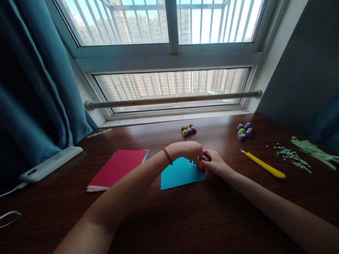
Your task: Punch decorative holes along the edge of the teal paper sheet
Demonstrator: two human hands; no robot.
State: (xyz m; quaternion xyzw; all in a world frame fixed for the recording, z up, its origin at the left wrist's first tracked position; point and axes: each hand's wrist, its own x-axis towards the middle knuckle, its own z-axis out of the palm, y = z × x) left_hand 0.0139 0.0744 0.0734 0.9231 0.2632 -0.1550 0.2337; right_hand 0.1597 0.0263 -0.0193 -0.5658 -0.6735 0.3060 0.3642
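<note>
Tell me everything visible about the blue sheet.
The blue sheet is plain, bright and paper-like, with a straight near edge. It lies seemingly flat on the dark wood-grain table, right of the red-topped stack. The left hand hides part of its far edge; a small red object at the right hand overlaps its right edge. Whether either hand presses it is unclear.

A blue curtain (42, 70) hangs left of the bright window (169, 62); a wall (304, 77) stands right. A brown table (185, 222) sits below.
</note>
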